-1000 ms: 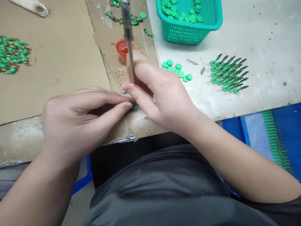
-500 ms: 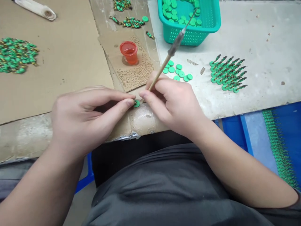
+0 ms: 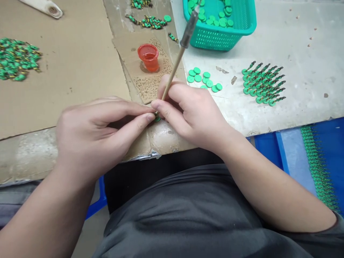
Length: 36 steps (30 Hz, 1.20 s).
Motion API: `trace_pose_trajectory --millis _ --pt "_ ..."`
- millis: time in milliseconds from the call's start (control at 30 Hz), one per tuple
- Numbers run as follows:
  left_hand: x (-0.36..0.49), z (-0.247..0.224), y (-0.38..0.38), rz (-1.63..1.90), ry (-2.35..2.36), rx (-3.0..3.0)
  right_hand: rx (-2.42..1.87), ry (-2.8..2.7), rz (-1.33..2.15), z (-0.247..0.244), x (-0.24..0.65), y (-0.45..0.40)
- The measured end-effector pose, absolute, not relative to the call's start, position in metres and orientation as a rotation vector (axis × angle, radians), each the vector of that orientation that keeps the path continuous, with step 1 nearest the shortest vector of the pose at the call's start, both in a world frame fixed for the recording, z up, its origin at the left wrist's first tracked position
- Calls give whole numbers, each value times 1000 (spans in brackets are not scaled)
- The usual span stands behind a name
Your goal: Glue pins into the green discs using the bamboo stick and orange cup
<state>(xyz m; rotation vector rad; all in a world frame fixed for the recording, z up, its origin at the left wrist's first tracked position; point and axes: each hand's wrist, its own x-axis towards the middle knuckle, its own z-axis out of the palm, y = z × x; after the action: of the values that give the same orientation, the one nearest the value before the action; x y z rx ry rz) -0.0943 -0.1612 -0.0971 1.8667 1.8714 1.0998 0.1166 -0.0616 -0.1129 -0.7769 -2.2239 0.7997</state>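
My left hand pinches a green piece, my right hand a stick. Right of it, upright pieces look finished; loose discs remain beyond.

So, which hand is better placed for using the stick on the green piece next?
Likely the right hand: it holds the stick close to the green piece, which the left hand pinches.
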Motion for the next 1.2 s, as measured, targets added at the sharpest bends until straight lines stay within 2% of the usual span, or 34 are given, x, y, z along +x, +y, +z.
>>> trace_pose_trajectory --millis 667,1200 --pt "-112 -105 -156 1076 1717 1982 -757 -2308 787 -111 119 -60" --pt "-108 -95 -160 1082 1617 1977 -571 -2354 785 -105 119 -66"
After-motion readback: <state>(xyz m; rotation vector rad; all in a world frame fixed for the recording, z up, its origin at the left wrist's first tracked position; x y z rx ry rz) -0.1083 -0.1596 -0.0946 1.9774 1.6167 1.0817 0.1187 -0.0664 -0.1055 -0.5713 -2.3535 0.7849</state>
